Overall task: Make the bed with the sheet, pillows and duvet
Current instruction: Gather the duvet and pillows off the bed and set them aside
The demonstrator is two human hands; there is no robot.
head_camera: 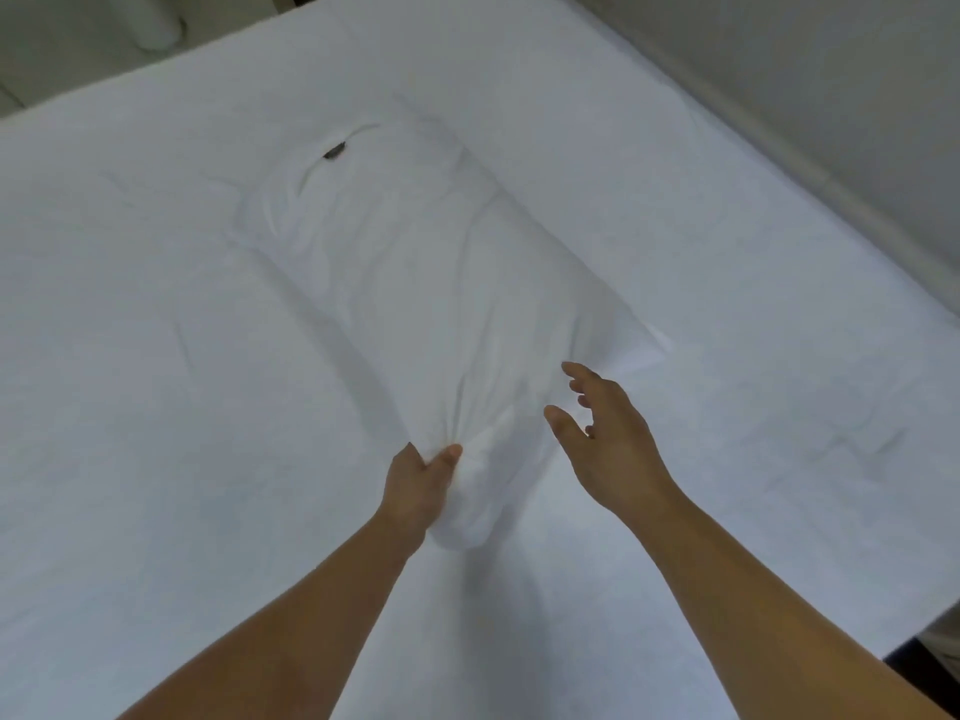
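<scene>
A white pillow (415, 283) lies lengthwise across the middle of the bed, on a white sheet (156, 356) that covers the mattress. My left hand (421, 485) grips the bunched near end of the pillowcase, thumb pressed into the fabric. Just right of that end, my right hand (602, 439) hovers with its fingers spread and holds nothing. At the pillow's far end a small dark gap (335, 150) shows in the case opening. No duvet is in view.
A pale wall (805, 70) runs along the bed's right side. The bed's far edge meets the floor at top left, where a white object (156, 23) stands. A dark floor patch (930, 672) lies at the bed's lower right corner.
</scene>
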